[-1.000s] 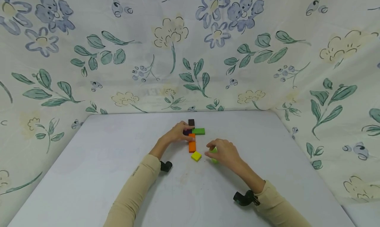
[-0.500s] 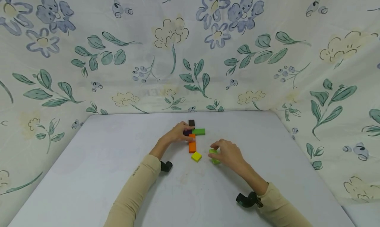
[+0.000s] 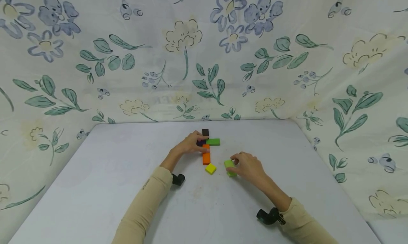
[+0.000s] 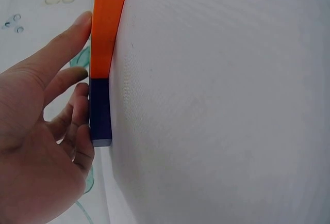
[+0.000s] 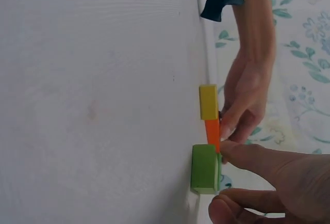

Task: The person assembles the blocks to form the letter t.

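My left hand (image 3: 192, 142) rests over the row of blocks. In the left wrist view its thumb touches the orange blocks (image 4: 108, 28) and other fingertips lie at the dark purple block (image 4: 100, 110). My right hand (image 3: 248, 166) is at the light green block (image 3: 228, 163). In the right wrist view the thumb and fingertips stand apart at either end of this green block (image 5: 203, 169), which sits on the table. Left of it lies a yellow block (image 3: 210, 169), turned cornerwise, just in front of the orange blocks. The left fingers partly hide the purple block.
A dark brown block (image 3: 205, 132) lies at the far end of the row. From the row a green block (image 3: 213, 142) points right. The white table (image 3: 127, 201) reaches back to a flowered cloth (image 3: 204, 60). Each wrist carries a black camera mount (image 3: 269, 216).
My right hand has shifted slightly right, uncovering more of the light green block. The left hand keeps its place on the row, and the blocks look unmoved.
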Available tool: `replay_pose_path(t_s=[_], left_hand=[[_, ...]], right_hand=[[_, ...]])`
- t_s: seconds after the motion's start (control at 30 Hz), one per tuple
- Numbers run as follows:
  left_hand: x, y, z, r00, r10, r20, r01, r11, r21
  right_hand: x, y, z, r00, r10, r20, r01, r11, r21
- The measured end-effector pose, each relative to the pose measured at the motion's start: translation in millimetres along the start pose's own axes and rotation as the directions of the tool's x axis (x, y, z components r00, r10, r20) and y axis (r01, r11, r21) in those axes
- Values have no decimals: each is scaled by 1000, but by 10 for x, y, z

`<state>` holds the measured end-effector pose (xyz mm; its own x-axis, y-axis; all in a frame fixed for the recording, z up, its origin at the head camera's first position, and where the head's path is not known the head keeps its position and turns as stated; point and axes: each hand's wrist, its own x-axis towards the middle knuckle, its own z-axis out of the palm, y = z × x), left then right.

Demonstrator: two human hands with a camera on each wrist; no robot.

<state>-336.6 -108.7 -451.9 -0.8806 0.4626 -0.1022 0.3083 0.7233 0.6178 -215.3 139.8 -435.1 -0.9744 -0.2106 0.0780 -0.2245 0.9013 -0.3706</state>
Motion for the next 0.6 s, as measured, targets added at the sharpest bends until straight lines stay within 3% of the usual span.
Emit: replay_pose_path(t_s=[0.27, 0.6], left_hand=[[-9, 10, 6, 1000, -3, 1, 3, 1000, 4], [-14, 22, 3, 1000, 2, -4, -2, 1000, 2]], right_hand=[[14, 42, 69, 1000, -12, -5, 12, 1000, 3], [31, 4, 87, 999, 27, 40, -29, 999, 29]])
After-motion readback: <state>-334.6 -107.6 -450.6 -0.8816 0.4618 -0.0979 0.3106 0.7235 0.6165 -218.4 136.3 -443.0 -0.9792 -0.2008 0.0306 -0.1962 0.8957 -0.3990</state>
